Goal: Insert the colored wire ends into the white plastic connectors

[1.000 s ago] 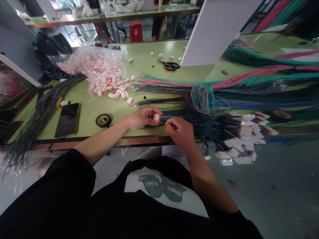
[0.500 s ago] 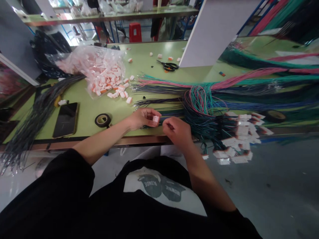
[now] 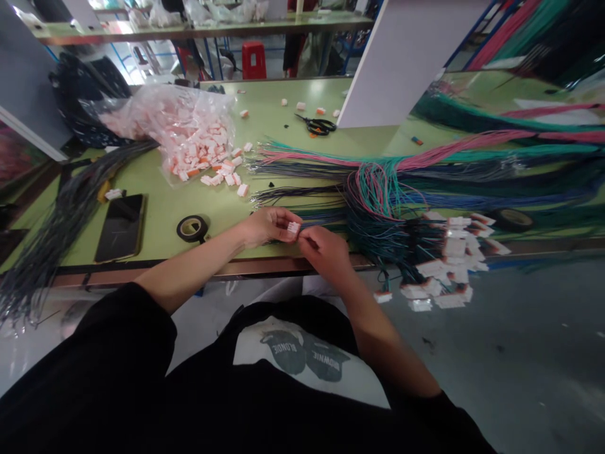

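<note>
Close to the near edge of the table, the right hand has its fingers curled closed; whether they grip a wire, I cannot tell. Their tips are at the right side of the connector, touching or just beside it. The left hand, slightly farther and to the left, pinches the connector between thumb and fingers; its long axis is too small to read. Beyond lie wires and, far left, loose connectors.

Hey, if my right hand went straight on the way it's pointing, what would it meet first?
Your right hand would probably meet the white connector in your left hand; whether they already touch is unclear.
</note>
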### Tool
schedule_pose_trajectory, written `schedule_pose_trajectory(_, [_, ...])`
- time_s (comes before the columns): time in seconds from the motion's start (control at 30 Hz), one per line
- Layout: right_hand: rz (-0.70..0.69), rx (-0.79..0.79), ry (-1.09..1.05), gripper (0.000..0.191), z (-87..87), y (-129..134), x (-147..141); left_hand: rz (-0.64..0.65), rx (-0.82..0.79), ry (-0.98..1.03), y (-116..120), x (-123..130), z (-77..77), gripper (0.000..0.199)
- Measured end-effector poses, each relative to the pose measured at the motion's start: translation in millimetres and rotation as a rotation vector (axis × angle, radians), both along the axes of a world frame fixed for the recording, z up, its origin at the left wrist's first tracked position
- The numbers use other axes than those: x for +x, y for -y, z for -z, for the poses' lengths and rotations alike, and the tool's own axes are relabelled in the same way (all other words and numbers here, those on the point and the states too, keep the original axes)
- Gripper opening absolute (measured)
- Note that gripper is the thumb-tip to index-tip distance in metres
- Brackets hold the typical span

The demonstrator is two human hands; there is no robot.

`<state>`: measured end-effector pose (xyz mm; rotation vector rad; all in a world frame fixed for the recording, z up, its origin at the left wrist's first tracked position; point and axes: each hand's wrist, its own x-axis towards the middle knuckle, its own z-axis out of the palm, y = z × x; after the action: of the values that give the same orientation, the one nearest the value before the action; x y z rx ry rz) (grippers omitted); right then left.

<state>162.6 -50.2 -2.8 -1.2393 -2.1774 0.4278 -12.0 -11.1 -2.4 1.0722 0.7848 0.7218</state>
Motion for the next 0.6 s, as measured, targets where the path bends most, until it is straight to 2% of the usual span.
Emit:
schedule_pose_trajectory(0.07, [-0.064, -0.054, -0.030, 0.018, -6.3, -9, 9, 0.055, 0.019, -0.038, -1, -5, -5.5, 0.038])
schedule_pose_trajectory(0.13, [-0.004, -0.010, 0.004, 0.020, -13.5, -20, 20, 0.130, 0.039, -0.093, -2, -10, -10.8, 0.037])
schedule_pose_trajectory(0.23, [0.168, 0.097, 0.265, 0.019, -19.6, -37, 26, 0.243, 0.079, -0.169, -1, -14, -15.5, 0.032])
schedule_pose_trajectory(0.33, [0.148, 0.099, 0.550, 0.017, -18.4, -46, 20, 0.336, 0.134, -0.199, 1, -14, -16.9, 0.029])
schedule_pose_trajectory(0.4, [0.116, 0.119, 0.641, 0.018, -15.9, -48, 14, 0.369, 0.151, -0.214, 2, -13, -16.9, 0.028])
schedule_pose_trajectory(0.5, [0.115, 0.193, 0.654, 0.019, -12.4, -49, 13, 0.386, 0.156, -0.217, 2, -12, -15.2, 0.026])
schedule_pose_trajectory(0.6, [0.213, 0.228, 0.538, 0.016, -9.3, -50, 19, 0.369, 0.134, -0.184, 1, -12, -12.4, 0.028])
